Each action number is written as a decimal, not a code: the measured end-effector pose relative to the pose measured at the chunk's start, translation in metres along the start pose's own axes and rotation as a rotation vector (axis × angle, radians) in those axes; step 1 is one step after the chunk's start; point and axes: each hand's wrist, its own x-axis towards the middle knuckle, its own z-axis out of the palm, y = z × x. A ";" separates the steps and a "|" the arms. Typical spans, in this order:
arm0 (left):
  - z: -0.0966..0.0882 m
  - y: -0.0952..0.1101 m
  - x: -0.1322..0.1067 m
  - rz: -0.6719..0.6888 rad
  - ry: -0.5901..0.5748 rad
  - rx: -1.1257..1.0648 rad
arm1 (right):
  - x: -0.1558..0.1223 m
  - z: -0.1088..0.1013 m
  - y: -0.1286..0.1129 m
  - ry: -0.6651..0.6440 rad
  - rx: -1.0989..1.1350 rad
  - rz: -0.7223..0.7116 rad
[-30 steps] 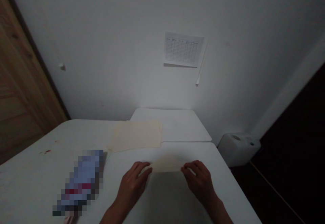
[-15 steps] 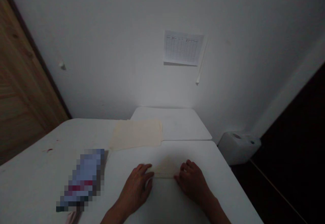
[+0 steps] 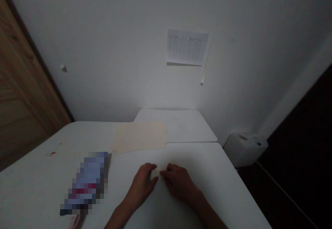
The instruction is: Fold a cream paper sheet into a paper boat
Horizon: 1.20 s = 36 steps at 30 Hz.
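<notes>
Watching my head feed, I make out a pale paper barely distinct from the white table, just far of the fingertips of my left hand and right hand. Both lie flat, close together, not visibly pinching. Neither looks clearly nearer; its long axis is unclear. A cream sheet lies farther off.

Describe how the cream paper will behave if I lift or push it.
Probably light and floppy: the cream paper lies flat and looks thin, so it may sag if lifted. It will likely slide when pushed, because the white table looks smooth.
</notes>
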 end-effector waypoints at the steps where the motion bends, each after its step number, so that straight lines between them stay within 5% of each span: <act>1: 0.002 -0.002 0.001 -0.043 0.003 -0.006 | 0.000 0.000 0.000 -0.002 0.001 0.002; 8: 0.001 0.003 0.005 -0.234 -0.074 0.026 | 0.002 0.001 0.001 -0.005 -0.007 0.031; 24: -0.006 0.016 -0.006 0.233 -0.144 0.320 | 0.001 -0.001 -0.001 -0.008 0.006 0.041; 36: -0.008 0.013 -0.034 0.282 -0.143 0.422 | 0.002 -0.003 -0.003 -0.043 0.014 0.051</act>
